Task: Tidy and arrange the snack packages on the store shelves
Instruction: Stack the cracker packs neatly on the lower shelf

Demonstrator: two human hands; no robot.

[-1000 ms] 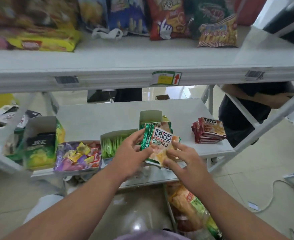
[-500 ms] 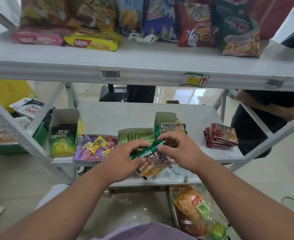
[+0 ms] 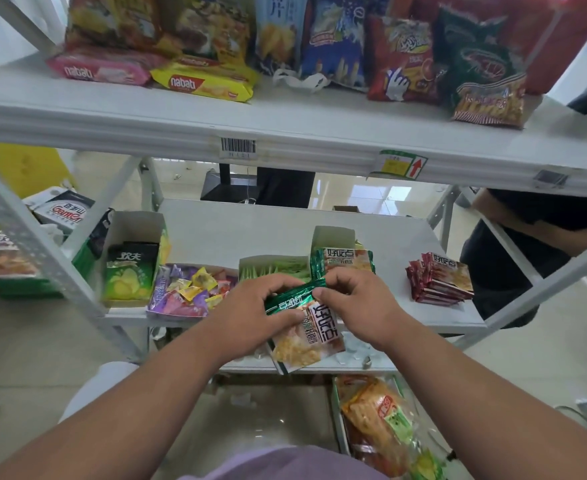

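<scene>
A bunch of green-edged snack packets [image 3: 306, 336] hangs in front of the middle shelf [image 3: 236, 233], gripped by both hands. My left hand [image 3: 250, 310] holds its left side, thumb on the front. My right hand [image 3: 358, 303] pinches the packets' top edge. Just behind them more packets of the same kind [image 3: 345, 259] stand in an open green box [image 3: 333, 235]. A stack of red packets [image 3: 439, 278] lies on the shelf to the right.
Left of my hands sit a green box of sachets [image 3: 271, 266], a tray of wrapped candies [image 3: 190, 291] and a box of chip packets [image 3: 131, 268]. Large snack bags [image 3: 333, 43] line the top shelf. A person [image 3: 534, 233] stands behind the rack at right.
The view has swung left and up. The packets tipped from upright to slanted and came lower, and my right hand moved from their lower edge to their top edge.
</scene>
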